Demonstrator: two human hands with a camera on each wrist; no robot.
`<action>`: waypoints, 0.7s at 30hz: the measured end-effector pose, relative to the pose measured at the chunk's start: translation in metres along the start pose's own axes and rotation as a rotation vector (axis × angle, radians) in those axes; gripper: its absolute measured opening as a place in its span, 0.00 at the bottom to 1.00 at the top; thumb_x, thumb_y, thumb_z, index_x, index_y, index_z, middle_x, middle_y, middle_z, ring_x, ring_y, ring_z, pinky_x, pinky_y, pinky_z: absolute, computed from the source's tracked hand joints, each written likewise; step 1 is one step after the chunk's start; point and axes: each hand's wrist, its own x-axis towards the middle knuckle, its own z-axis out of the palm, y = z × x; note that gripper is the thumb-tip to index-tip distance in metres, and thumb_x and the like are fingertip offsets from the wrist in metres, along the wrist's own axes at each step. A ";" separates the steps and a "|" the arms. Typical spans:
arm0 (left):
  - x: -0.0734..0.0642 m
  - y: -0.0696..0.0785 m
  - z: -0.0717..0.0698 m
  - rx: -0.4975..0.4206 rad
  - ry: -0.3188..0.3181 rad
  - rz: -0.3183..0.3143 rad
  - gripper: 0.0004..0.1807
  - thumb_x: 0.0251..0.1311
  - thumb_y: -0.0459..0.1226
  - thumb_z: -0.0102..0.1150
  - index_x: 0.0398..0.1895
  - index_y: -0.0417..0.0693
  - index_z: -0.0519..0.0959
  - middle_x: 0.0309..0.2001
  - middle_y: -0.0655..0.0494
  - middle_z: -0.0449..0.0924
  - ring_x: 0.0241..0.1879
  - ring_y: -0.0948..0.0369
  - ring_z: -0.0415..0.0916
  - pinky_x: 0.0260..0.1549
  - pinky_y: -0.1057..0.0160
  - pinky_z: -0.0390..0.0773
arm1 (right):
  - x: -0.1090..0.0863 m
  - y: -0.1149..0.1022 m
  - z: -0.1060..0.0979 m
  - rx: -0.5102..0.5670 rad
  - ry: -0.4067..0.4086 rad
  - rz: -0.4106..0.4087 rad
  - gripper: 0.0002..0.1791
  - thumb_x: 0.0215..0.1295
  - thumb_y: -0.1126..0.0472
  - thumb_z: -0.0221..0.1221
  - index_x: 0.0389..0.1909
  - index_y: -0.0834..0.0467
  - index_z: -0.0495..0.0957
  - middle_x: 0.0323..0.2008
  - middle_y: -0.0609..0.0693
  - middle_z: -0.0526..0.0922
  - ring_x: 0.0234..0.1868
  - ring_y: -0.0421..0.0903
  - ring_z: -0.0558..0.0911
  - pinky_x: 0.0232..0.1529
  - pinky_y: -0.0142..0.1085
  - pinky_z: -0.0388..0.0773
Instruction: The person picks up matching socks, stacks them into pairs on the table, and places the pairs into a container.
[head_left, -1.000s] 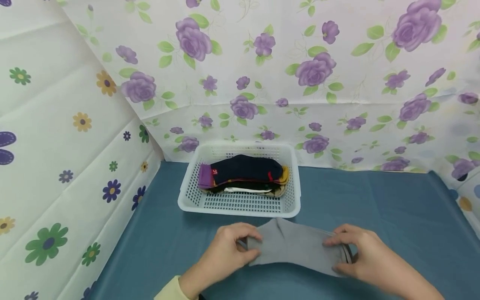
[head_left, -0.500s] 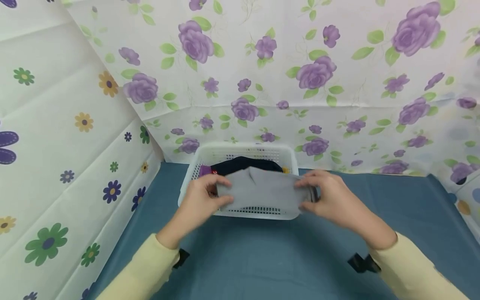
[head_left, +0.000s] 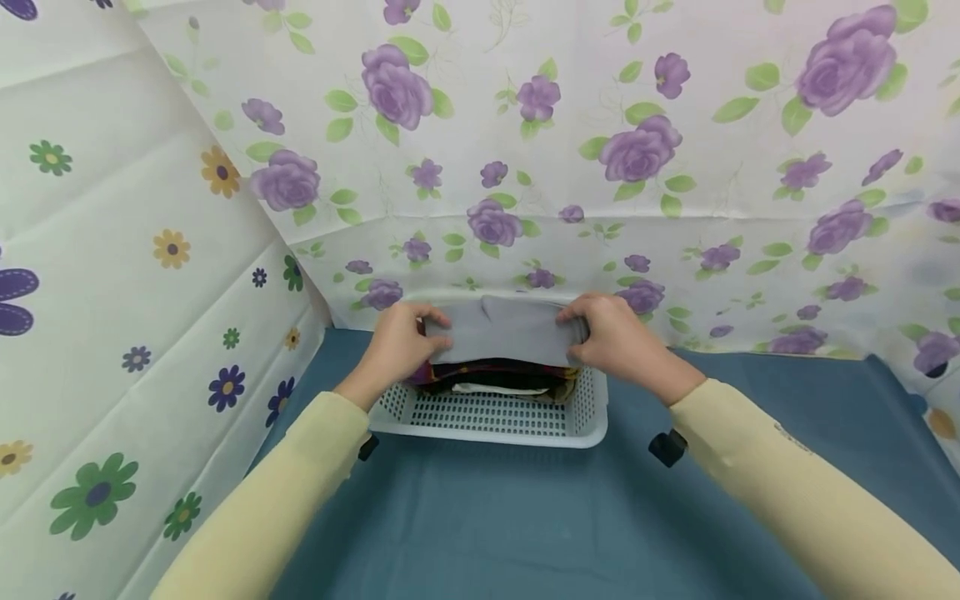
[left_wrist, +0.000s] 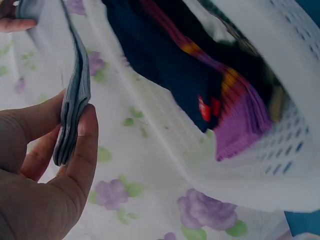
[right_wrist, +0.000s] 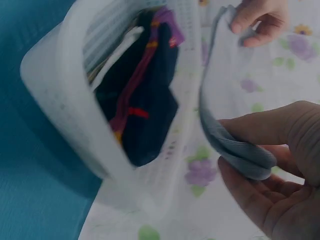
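A flat stack of grey socks (head_left: 501, 330) is stretched level between both hands, over the back part of a white plastic basket (head_left: 480, 432). My left hand (head_left: 397, 348) pinches its left end between thumb and fingers; several ribbed layers show edge-on in the left wrist view. At the opposite end my right hand (head_left: 621, 337) pinches the folded, ribbed edges (right_wrist: 247, 157). Inside the basket lies a pile of folded socks, a navy one (left_wrist: 160, 65) with red marks on top and a purple-cuffed one (left_wrist: 242, 125) beneath. From the head view the grey socks hide much of that pile.
The basket stands on a blue tabletop (head_left: 487, 517), against a white sheet with purple flowers (head_left: 525, 167) at the back. Another flowered sheet (head_left: 135, 292) slopes down along the left side. Dark wrist devices (head_left: 667, 447) sit under the sleeves.
Both hands have carried the grey socks from the table in front of the basket forward and somewhat left, to above the basket's back half. The basket and its sock pile stay put.
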 end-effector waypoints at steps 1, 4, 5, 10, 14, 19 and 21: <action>0.004 -0.002 0.001 0.011 -0.009 -0.011 0.10 0.51 0.39 0.69 0.37 0.55 0.83 0.26 0.55 0.78 0.20 0.57 0.73 0.18 0.60 0.72 | 0.003 0.002 0.002 0.002 -0.004 0.007 0.21 0.47 0.65 0.69 0.46 0.56 0.81 0.48 0.53 0.79 0.41 0.48 0.80 0.35 0.39 0.79; 0.016 -0.007 0.002 0.039 -0.031 -0.037 0.10 0.50 0.38 0.69 0.37 0.54 0.83 0.31 0.56 0.79 0.23 0.57 0.74 0.21 0.61 0.74 | 0.013 0.007 0.008 -0.003 -0.022 0.013 0.20 0.49 0.66 0.68 0.47 0.56 0.81 0.49 0.54 0.79 0.42 0.48 0.80 0.36 0.40 0.79; 0.020 -0.008 0.003 0.045 -0.038 -0.044 0.10 0.50 0.38 0.69 0.38 0.53 0.83 0.33 0.56 0.80 0.25 0.57 0.74 0.23 0.61 0.74 | 0.016 0.009 0.010 -0.005 -0.027 0.009 0.20 0.49 0.65 0.68 0.47 0.57 0.81 0.49 0.54 0.79 0.42 0.49 0.79 0.37 0.40 0.79; 0.035 -0.015 0.006 0.095 -0.068 -0.073 0.10 0.50 0.37 0.69 0.38 0.51 0.82 0.40 0.55 0.80 0.30 0.58 0.76 0.29 0.61 0.76 | 0.031 0.016 0.018 -0.022 -0.061 -0.010 0.21 0.49 0.63 0.69 0.48 0.57 0.80 0.49 0.54 0.78 0.44 0.49 0.79 0.40 0.40 0.79; 0.042 -0.021 0.011 0.124 -0.110 -0.111 0.11 0.50 0.36 0.68 0.38 0.50 0.81 0.41 0.54 0.80 0.32 0.58 0.78 0.31 0.61 0.77 | 0.037 0.021 0.026 -0.038 -0.103 -0.019 0.22 0.50 0.63 0.69 0.49 0.58 0.79 0.50 0.55 0.78 0.46 0.49 0.79 0.42 0.40 0.79; 0.047 -0.025 0.018 0.138 -0.116 -0.141 0.11 0.50 0.34 0.68 0.39 0.47 0.81 0.46 0.53 0.79 0.36 0.57 0.78 0.34 0.60 0.78 | 0.041 0.023 0.036 -0.059 -0.130 -0.005 0.22 0.51 0.62 0.68 0.50 0.59 0.79 0.50 0.55 0.77 0.46 0.49 0.78 0.42 0.40 0.79; 0.049 -0.025 0.021 0.162 -0.109 -0.144 0.11 0.50 0.33 0.68 0.39 0.46 0.81 0.46 0.51 0.79 0.37 0.57 0.78 0.36 0.59 0.78 | 0.042 0.023 0.039 -0.064 -0.137 0.009 0.22 0.52 0.63 0.68 0.50 0.60 0.79 0.50 0.56 0.77 0.45 0.49 0.79 0.41 0.39 0.79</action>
